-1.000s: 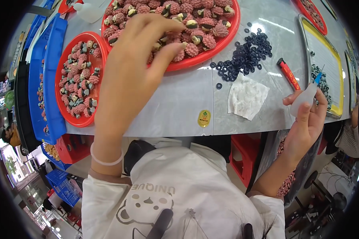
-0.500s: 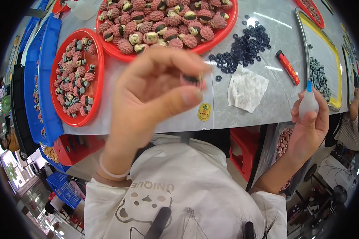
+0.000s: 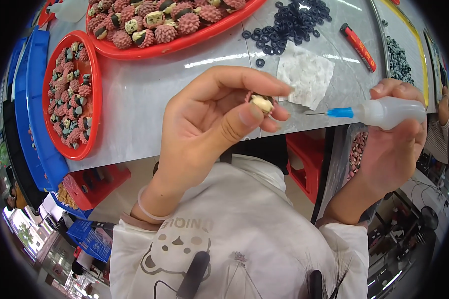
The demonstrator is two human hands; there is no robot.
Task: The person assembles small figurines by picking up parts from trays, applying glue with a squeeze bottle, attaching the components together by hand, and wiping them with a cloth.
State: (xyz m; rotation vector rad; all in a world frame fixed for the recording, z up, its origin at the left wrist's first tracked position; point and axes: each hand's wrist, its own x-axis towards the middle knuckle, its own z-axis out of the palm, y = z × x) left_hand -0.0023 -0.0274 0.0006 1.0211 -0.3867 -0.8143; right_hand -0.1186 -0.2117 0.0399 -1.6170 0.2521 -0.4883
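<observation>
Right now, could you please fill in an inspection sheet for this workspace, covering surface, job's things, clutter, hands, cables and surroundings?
Surface: grey table, shiny, with light reflections.
Job's things: large red tray and small red tray, both holding pink pieces; rings, dark, loosely piled.
Clutter: wipe, white, crumpled; red tube with a black end.
Hands: left hand pinches a piece with cream and dark parts; right hand holds a bottle, its blue needle tip pointing left, apart from the piece.
Cables: thin dark cables at far right, below table level.
Surroundings: blue tray at left; red stool below the table.
</observation>
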